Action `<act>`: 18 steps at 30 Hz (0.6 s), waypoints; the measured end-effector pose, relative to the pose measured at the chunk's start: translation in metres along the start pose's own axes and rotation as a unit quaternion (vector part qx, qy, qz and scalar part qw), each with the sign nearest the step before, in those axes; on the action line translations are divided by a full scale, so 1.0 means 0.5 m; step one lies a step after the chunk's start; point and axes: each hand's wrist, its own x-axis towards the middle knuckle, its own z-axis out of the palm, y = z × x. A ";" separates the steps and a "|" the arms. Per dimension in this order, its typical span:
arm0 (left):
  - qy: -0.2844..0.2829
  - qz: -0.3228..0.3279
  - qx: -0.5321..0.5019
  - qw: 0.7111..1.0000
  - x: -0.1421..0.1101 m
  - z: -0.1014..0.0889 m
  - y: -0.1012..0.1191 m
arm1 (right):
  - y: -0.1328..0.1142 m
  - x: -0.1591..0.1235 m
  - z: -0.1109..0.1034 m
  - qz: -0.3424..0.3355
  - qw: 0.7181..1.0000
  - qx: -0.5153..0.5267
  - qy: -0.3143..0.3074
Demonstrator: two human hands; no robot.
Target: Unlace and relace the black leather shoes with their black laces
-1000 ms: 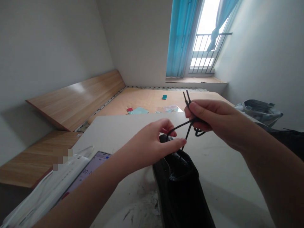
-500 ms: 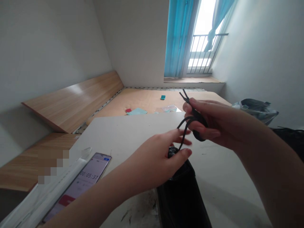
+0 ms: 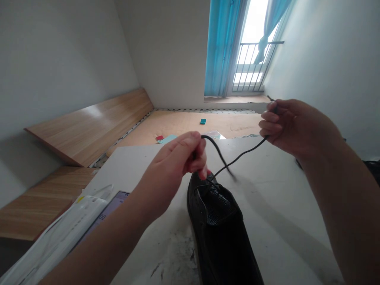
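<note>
A black leather dress shoe (image 3: 216, 225) lies on the white table (image 3: 276, 206), toe toward me, with its perforated tongue facing up. A thin black lace (image 3: 241, 156) rises from the eyelets in two strands. My left hand (image 3: 178, 156) pinches one strand just above the shoe. My right hand (image 3: 292, 126) is up and to the right, gripping the other strand, with the lace tip showing past the fingers. The lace pulls taut between that hand and the shoe.
A phone (image 3: 114, 209) lies at the table's left, mostly behind my left forearm, beside a white packet (image 3: 56, 237). Beyond the table's far edge is a wooden platform (image 3: 184, 124) with small coloured items. A blue-curtained window (image 3: 237, 51) stands behind.
My hands have moved apart, the right going up and rightward and the left going leftward. The lace strands are now spread and the right one is drawn tight. More of the shoe shows.
</note>
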 end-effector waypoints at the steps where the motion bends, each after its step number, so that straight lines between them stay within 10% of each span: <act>1: 0.012 0.007 -0.009 1.000 0.002 -0.005 0.007 | -0.002 0.000 -0.007 0.014 0.999 0.040 0.009; 9: 0.165 0.021 0.027 0.986 0.010 -0.047 0.074 | 0.006 0.007 -0.051 -0.070 0.985 -0.153 0.027; 18: 0.160 0.041 0.079 0.983 -0.002 -0.119 0.110 | 0.019 0.008 -0.057 -0.045 0.908 -0.417 -0.002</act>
